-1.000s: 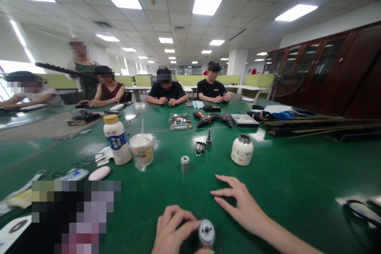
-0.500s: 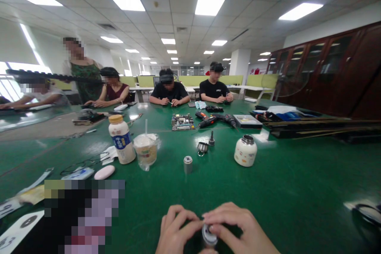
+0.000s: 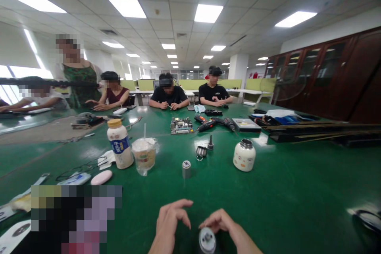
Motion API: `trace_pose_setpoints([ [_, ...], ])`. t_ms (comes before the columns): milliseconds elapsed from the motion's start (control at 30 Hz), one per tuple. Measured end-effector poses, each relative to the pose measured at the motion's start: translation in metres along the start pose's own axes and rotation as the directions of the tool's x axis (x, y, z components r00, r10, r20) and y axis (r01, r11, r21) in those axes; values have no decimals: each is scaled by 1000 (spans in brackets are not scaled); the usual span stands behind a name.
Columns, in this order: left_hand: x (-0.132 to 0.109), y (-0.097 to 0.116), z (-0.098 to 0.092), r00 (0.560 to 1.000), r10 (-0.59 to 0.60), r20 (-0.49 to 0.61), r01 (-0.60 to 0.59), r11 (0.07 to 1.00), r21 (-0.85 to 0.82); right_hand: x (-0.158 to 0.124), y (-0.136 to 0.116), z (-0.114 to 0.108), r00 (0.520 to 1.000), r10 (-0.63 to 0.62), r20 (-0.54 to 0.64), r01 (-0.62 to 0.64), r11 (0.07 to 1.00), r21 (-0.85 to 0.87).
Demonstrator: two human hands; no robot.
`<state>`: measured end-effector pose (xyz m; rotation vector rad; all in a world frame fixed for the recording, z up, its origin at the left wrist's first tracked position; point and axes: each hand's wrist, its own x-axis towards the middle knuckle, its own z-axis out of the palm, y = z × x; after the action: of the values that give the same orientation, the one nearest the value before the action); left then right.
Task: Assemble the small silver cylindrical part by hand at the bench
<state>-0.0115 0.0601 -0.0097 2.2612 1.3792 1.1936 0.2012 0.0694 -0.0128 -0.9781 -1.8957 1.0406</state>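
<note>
As the left hand (image 3: 169, 220) pulls clear, the metal cylinder (image 3: 207, 239) is left to the right hand (image 3: 228, 224) alone. Half a second back, both hands meet over its top; now that pale face with its dark nub is uncovered, so the work looks to be between touches. Take the cylinder as the clock's centre, low on the green table (image 3: 297, 194): the left hand hangs just beside it towards ten, fingers loosely bent and apart, pinching nothing. The right sits at two, fingers bunched together, tips at the far rim. Is it gripping? I can't tell; the thumb is out of sight, and the cylinder's lower end is cut off. A second cylinder (image 3: 186, 170) stands apart at eleven. Out at nine, a pixelated patch (image 3: 76, 222) hides whatever lies there.
</note>
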Motion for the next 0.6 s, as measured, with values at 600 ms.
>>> trace_pose_setpoints([
  [600, 28, -37, -14, 992, -126, 26, 103, 898, 427, -2, 0, 2, 993, 92, 73, -95, 995, 36],
])
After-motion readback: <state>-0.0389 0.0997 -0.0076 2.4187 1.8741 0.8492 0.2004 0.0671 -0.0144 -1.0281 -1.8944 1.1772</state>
